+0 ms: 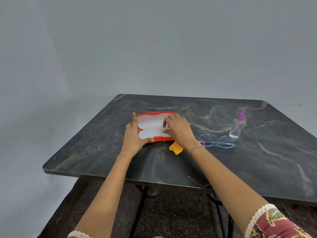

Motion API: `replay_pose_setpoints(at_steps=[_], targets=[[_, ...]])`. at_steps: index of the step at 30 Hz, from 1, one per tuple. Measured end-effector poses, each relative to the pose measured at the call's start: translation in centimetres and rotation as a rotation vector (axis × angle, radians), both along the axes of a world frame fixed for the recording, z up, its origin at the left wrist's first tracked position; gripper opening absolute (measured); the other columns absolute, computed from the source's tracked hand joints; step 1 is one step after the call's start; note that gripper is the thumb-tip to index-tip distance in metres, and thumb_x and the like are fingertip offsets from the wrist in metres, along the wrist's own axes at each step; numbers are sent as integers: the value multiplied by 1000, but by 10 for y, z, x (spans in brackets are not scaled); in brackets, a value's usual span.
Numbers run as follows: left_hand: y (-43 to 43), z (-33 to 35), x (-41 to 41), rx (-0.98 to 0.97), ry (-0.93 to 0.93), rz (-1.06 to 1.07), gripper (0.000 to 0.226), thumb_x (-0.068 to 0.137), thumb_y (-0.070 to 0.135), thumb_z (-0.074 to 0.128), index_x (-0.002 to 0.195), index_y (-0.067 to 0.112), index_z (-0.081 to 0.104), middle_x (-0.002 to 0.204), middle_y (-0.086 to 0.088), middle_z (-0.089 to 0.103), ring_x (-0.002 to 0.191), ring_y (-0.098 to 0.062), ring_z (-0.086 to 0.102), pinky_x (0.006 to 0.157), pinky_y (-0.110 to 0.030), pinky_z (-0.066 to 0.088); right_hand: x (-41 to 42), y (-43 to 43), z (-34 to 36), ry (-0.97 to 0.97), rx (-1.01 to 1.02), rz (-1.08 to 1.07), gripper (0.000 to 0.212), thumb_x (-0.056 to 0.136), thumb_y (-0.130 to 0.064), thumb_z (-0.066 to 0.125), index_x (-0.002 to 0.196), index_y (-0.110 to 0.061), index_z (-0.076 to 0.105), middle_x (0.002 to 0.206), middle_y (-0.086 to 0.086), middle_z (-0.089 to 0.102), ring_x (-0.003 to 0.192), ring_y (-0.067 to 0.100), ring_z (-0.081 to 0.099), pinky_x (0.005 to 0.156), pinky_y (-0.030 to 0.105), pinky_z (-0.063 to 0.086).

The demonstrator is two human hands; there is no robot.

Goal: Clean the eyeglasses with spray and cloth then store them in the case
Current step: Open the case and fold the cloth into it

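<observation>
Orange-red with a white lining, the open case [151, 126] lies between two hands. The left hand [133, 136] brackets its left end, fingers straight, thumb along the near edge. The right hand [178, 129] covers the right end, bent fingertips on the lining; whether it grips is unclear. A folded yellow cloth [175, 148] lies just beside that wrist. The eyeglasses [216, 142] and spray bottle [238, 126] sit farther right on the dark marbled worktop [188, 165].

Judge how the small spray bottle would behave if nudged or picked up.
The spray bottle stands upright, tall and narrow, so a sideways nudge would probably tip it. Its round body might then roll on the smooth table. The clear body looks like thin plastic, so it is likely light.
</observation>
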State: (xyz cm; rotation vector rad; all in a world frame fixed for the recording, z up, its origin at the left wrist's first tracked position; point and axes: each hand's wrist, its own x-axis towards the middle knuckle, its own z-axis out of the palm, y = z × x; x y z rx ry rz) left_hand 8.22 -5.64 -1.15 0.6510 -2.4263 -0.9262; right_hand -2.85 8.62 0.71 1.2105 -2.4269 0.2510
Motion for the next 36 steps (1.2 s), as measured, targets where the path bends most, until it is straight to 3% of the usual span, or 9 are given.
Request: replay_pose_setpoints(at_steps=[4, 8, 14, 19, 25, 31, 36], targets=[[0, 1, 5, -35, 36, 19, 114, 65, 43, 81, 150, 24, 8, 128, -12, 46, 120, -25, 45, 96, -34, 41, 0, 9, 1, -60, 59, 12, 21, 89, -26, 58, 110, -23, 61, 118, -2, 58, 115, 20, 45, 93, 35, 37], [2, 7, 8, -110, 45, 114, 83, 79, 49, 66, 147, 23, 26, 128, -14, 52, 121, -27, 49, 93, -41, 45, 4, 15, 8, -51, 43, 25, 20, 93, -25, 54, 110, -23, 64, 118, -2, 61, 113, 20, 48, 91, 34, 38], [17, 17, 15, -250, 47, 271, 50, 88, 37, 57, 133, 18, 49, 121, -14, 56, 115, -29, 51, 86, -44, 47, 9, 24, 10, -87, -31, 38, 19, 94, -24, 51, 105, -23, 66, 130, -3, 56, 113, 20, 49, 86, 32, 42], [35, 21, 17, -338, 127, 303, 40, 87, 27, 60, 124, 15, 56, 115, -11, 58, 108, -27, 53, 84, -42, 47, 16, 37, 14, -196, -149, 31, 16, 92, -21, 54, 100, -20, 68, 111, -2, 65, 103, 18, 55, 76, 31, 46], [67, 18, 8, -299, 164, 103, 14, 85, 22, 63, 96, 14, 67, 94, -2, 65, 87, -17, 61, 71, -28, 46, 18, 54, 16, -371, -240, -19, 14, 87, -13, 60, 94, -17, 71, 94, 1, 71, 87, 16, 63, 76, 31, 51], [96, 11, -9, -268, 6, -3, 21, 81, 34, 67, 79, 14, 70, 79, -1, 69, 79, -21, 64, 68, -35, 51, 23, 64, 11, -463, -210, -106, 15, 80, -3, 61, 86, -13, 69, 81, 4, 71, 80, 17, 65, 77, 30, 51], [109, 12, -18, -211, -48, 39, 33, 81, 40, 67, 71, 9, 64, 76, -6, 66, 75, -25, 64, 58, -31, 43, 29, 68, 7, -510, -249, -129, 17, 82, -1, 58, 88, -14, 67, 87, 5, 70, 84, 18, 65, 81, 33, 52]])
